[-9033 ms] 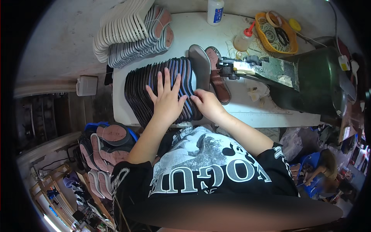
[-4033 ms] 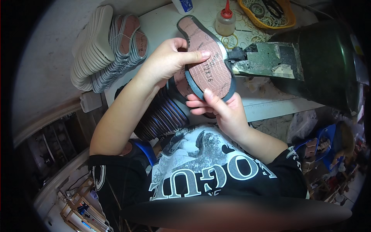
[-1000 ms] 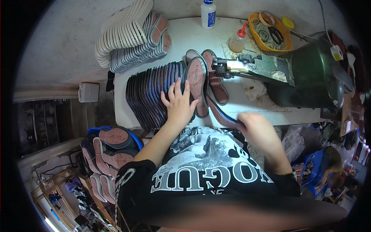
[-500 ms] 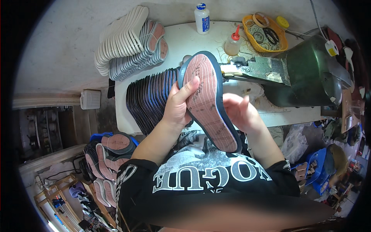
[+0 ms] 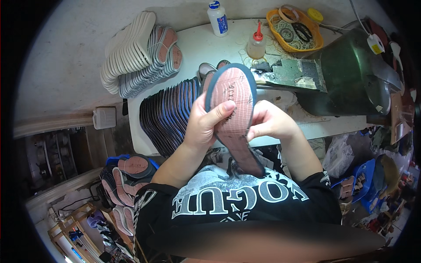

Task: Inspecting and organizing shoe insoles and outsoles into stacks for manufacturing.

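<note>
A long shoe sole (image 5: 237, 127) with a pinkish-brown lined face and a dark rim is held up before my chest, toe end away from me. My left hand (image 5: 204, 120) is closed round its left edge, thumb pressed flat on the lined face. On the opposite edge, my right hand (image 5: 274, 122) is closed with curled fingers, its thumb tip at the rim; the fingertips are partly hidden behind the sole. Left of the sole, a row of dark soles (image 5: 169, 114) stands packed on the white table (image 5: 197, 39).
Stacks of pale soles (image 5: 127, 50) and grey-edged soles (image 5: 164, 52) lie at the back left. Behind the sole stand a green machine (image 5: 351, 79), a red-tipped bottle (image 5: 256, 44), a white bottle (image 5: 218, 19) and a yellow basket (image 5: 280, 41). More soles (image 5: 133, 166) are at lower left.
The sole has tilted, its heel end now narrower in view and closer to my shirt. My right hand has gone from loosely spread fingers to gripping the sole's right edge. The view shifted slightly.
</note>
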`<state>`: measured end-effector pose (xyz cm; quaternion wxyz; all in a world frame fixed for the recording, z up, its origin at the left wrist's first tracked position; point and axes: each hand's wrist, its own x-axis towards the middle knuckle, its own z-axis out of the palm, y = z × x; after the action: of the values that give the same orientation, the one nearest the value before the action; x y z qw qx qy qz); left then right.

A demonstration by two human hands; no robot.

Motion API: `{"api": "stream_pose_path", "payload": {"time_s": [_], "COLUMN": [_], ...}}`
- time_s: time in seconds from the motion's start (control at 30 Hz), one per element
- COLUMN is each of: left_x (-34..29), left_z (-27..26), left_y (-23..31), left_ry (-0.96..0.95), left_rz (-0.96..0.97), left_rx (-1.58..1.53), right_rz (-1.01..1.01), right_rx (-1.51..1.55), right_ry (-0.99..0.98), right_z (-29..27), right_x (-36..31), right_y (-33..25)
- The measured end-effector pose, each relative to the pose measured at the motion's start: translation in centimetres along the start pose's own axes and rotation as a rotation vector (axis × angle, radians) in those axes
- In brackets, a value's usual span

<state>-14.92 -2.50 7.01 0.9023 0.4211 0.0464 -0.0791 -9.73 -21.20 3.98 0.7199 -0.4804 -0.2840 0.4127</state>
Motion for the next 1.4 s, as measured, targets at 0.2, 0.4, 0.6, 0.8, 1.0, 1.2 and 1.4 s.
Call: {"api": "stream_pose_path", "payload": {"time_s": [0.2,0.4,0.6,0.8,1.0,1.2,1.4], "left_x": [1.7,3.6,7.0,8.7,10.0,11.1,13.3], "left_z": [-1.0,-0.8,-2.1,-2.9,-2.6,-1.9,-2.4], "left_y": [-1.7,-1.4,-0.2,0.9,0.0,0.2,1.6], "left_ry": [0.215,0.244,0.26,0.184,0.22,0.168,0.162], "left_rz": [0.291,0.251,0.126,-0.017,-0.004,-0.125,-0.185], "left_rx": [0.145,0.159,0.187,0.377,0.347,0.301,0.526], "right_rz": [0.063,0.041,0.247,0.086,0.212,0.161,0.057], "right_rx": [-0.079,-0.201,0.026,0.205,0.348,0.334,0.411], "right_ry": [0.345,0.5,0.234,0.53,0.402,0.483,0.635], "right_z": [2.3,0.9,0.1,1.9,3.2,4.5,4.7], "right_x": [-0.1,0.0,-2.7,-3.1,-3.7,-3.2,-1.3], "right_y": [-2.2,0.1,0.6,1.7,1.2,0.7,0.5]}}
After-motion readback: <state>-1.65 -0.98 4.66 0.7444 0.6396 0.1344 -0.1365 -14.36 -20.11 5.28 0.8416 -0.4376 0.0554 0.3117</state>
